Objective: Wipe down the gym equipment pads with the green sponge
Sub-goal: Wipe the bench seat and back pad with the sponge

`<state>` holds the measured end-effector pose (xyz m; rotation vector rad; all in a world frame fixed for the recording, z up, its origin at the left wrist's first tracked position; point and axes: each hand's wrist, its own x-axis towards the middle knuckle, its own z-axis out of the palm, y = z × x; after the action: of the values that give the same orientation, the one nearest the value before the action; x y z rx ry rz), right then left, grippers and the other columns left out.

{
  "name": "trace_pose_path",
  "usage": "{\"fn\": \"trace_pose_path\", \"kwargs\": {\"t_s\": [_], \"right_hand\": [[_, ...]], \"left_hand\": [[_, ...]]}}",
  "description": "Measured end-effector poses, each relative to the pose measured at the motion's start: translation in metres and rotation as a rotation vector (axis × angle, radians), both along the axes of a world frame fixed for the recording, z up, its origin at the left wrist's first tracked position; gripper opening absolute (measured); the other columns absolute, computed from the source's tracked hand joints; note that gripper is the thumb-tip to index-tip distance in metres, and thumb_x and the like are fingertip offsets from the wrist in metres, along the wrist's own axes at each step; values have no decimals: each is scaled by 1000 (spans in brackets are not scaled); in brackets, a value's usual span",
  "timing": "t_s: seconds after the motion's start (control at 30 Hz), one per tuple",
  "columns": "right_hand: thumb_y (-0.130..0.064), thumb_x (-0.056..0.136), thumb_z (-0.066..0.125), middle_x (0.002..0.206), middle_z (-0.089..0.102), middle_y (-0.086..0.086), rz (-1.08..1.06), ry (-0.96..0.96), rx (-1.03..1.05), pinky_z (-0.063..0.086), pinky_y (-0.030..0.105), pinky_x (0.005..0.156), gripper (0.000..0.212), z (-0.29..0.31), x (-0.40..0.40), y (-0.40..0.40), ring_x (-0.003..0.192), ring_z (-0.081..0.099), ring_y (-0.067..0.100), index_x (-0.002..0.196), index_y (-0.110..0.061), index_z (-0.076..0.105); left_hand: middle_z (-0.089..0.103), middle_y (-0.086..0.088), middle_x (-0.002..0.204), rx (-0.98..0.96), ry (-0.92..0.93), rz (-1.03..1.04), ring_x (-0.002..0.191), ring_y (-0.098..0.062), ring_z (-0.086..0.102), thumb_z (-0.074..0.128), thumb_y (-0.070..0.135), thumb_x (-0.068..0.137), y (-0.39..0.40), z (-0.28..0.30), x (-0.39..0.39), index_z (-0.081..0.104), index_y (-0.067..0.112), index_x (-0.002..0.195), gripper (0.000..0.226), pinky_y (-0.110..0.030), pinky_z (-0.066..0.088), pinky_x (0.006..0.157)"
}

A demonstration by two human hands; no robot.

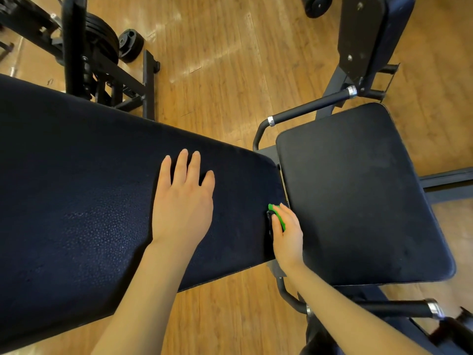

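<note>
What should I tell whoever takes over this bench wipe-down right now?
Left hand: open, flat on the long back pad.
Right hand: fingers curled round the green sponge, pressing it at the long pad's end edge, by the gap to the seat pad.
Done: cannot tell from this view; no wipe marks show.
Left: finish that edge, then the seat pad and the upright pad beyond it.

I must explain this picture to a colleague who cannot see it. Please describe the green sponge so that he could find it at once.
Start from the long dark padded bench pad that fills the left of the view. Follow it to its narrow end, beside the square black seat pad. There the right hand grips the small bright green sponge against the pad's edge; it is the only green thing among black pads and brown wooden floor.
</note>
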<state>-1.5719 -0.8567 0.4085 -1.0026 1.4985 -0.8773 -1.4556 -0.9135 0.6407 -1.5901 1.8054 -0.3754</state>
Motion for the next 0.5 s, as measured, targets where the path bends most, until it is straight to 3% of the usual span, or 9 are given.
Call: {"fn": "trace_pose_path", "kwargs": {"t_s": [0.17, 0.33, 0.5], "right_hand": [[-14, 101, 45, 135, 55, 3, -39, -9, 15, 34, 33, 112, 30, -8, 8, -74, 130, 45, 17, 127, -15, 60], [-15, 102, 42, 124, 62, 6, -64, -53, 155, 42, 28, 99, 32, -7, 18, -138, 115, 56, 20, 128, -11, 59], [-18, 101, 43, 127, 60, 3, -58, 2, 113, 43, 35, 105, 33, -24, 25, -130, 118, 56, 19, 130, -15, 58]], "left_hand": [[14, -16, 159, -6, 6, -12, 148, -36, 4, 29, 37, 101, -1, -1, 2, 33, 24, 147, 49, -54, 8, 118], [14, -17, 159, 1, 4, -28, 147, -36, 4, 28, 39, 102, 0, -2, 3, 34, 24, 147, 48, -54, 8, 118], [15, -18, 159, -10, 13, -33, 147, -37, 5, 31, 39, 101, 1, -3, 4, 36, 23, 146, 47, -55, 8, 117]]}}
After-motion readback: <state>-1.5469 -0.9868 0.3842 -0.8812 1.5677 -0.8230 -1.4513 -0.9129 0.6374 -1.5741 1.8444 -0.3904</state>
